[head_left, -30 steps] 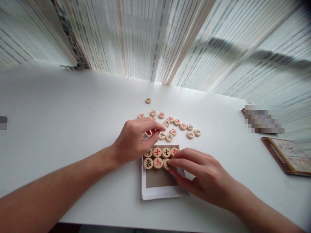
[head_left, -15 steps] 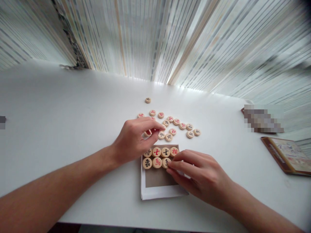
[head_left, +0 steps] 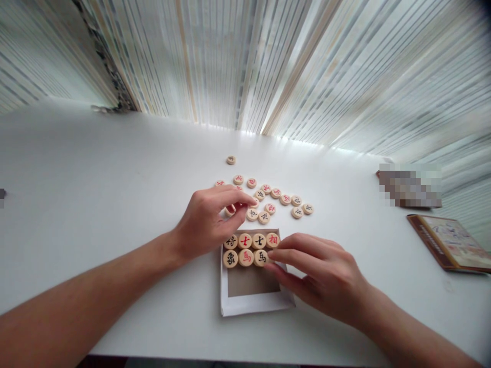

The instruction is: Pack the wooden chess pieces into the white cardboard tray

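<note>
A shallow white box (head_left: 253, 305) with a brown inside holds two rows of round wooden Chinese chess pieces. My right hand (head_left: 322, 276) is at its right side, thumb and fingers apart, fingertips at the right edge of the black horse piece (head_left: 261, 258). Beside that piece lies a red horse piece (head_left: 246, 257). My left hand (head_left: 213, 212) hovers past the box's far edge, thumb and index finger parted. Its index fingertip is over a partly hidden piece (head_left: 254, 203) among the loose ones; whether it touches is unclear. Several pieces lie behind the left hand, partly covered.
Loose chess pieces spread beyond the box, with a lone piece (head_left: 230, 160) farthest back. To the right lie a brown-edged booklet or flat box (head_left: 450, 243) and a blurred-out item (head_left: 410, 186). A striped curtain (head_left: 215, 61) hangs along the white table's (head_left: 153, 312) far edge.
My right fingers have eased slightly right off the black horse piece, so more of its face shows. The left hand stays nearly in place. The view has shifted a little.
</note>
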Demonstrator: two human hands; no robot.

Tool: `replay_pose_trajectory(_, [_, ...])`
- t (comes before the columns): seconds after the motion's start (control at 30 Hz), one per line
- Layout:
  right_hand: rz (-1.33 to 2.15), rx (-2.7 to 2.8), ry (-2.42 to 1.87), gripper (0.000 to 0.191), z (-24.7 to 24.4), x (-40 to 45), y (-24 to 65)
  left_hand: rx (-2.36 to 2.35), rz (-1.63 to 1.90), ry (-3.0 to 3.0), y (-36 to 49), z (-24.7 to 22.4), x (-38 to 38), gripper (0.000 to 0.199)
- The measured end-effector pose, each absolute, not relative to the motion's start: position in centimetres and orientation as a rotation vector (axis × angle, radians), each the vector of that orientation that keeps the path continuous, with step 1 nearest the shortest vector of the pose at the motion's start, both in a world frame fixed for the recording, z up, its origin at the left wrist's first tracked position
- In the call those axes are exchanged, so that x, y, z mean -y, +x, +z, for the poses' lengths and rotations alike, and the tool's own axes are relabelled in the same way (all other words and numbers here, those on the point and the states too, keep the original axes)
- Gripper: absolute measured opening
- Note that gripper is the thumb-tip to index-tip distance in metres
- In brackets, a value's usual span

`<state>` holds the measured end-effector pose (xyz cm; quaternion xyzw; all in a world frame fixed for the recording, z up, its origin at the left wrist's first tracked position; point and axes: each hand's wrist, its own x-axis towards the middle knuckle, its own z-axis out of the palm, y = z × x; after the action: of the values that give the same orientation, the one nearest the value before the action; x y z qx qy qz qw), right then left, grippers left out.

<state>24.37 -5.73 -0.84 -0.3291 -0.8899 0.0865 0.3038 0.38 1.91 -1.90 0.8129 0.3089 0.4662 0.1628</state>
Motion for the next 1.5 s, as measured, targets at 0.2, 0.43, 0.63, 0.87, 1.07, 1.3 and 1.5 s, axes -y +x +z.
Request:
replay_pose_trajectory(0.2, [0.234, 2.193, -0.876, 0.007, -0.4, 4.0, 25.6, -0.933, 1.359, 2.28, -0.1, -2.0, -2.5, 0.017])
replay_pose_trajectory(0.43, [0.243, 1.812, -1.238, 0.018, -1.8, 1.3, 27.4, -1.206, 1.451, 2.155, -2.2, -1.7, -5.2, 0.015])
replay_pose_trajectory(0.63, [0.445, 1.557, -1.342, 0.028, -2.4, -1.0, 27.5, -1.421, 1.479, 2.022, -4.3, -2.3, -8.0, 0.021])
replay_pose_trajectory(0.87, [0.617, 1.508, -1.33, 0.032, -0.4, -5.1, 26.4, -1.441, 1.413, 2.061, -4.5, -2.5, -8.1, 0.023])
replay_pose_trajectory(1.07, [0.442, 1.442, -1.342, 0.033, -2.6, -5.6, 26.5, -1.434, 1.324, 2.097, -4.0, -2.5, -7.4, 0.023])
replay_pose_trajectory(1.3, [0.325, 1.487, -1.368, 0.03, -3.6, -4.8, 28.5, -1.428, 1.231, 2.086, -3.1, -3.0, -6.9, 0.023])
replay_pose_trajectory(1.5, [0.352, 1.499, -1.382, 0.032, -3.8, -5.0, 28.3, -1.404, 1.203, 2.06, -2.9, -2.8, -6.4, 0.023])
